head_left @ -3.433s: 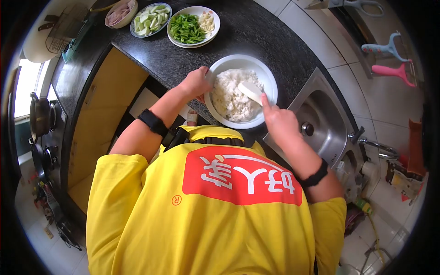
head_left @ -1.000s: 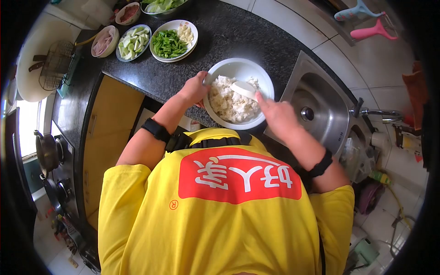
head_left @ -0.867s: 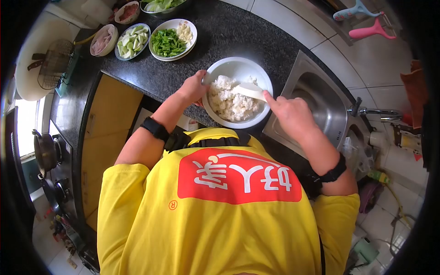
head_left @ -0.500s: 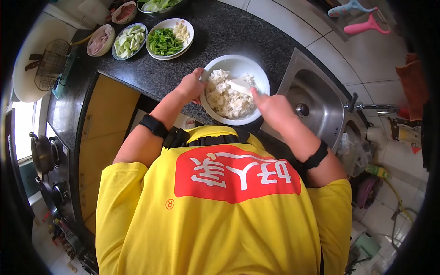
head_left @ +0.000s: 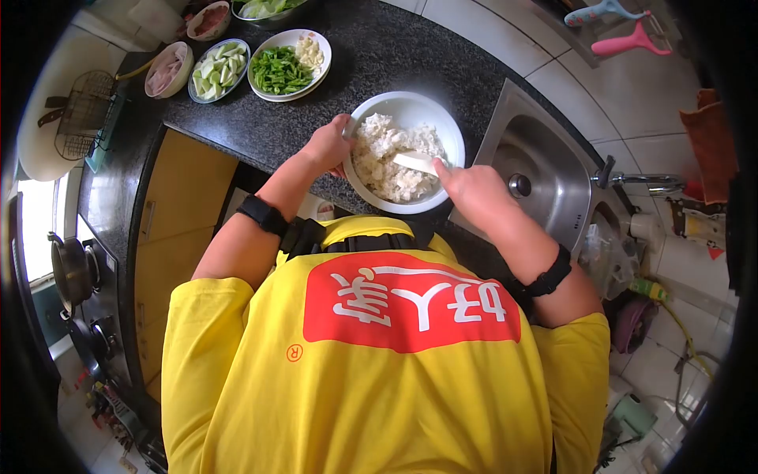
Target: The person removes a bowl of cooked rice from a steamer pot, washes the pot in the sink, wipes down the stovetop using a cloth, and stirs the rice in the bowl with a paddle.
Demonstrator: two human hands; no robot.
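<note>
A white bowl holding cooked rice stands at the counter's front edge, close to my body. My left hand grips the bowl's left rim, its fingers closed on the wall and partly hidden by it. In my right hand is a white rice paddle, gripped by its handle at the bowl's right side. The paddle's flat blade lies in the rice, pointing left.
Behind the bowl to the left are a plate of chopped green peppers and garlic, a plate of sliced pale-green vegetable and a bowl of sliced meat. A steel sink adjoins on the right. Pans sit far left.
The paddle blade has shifted slightly down toward me in the rice, and the right hand has dropped a little with it. The left hand keeps its hold on the rim.
</note>
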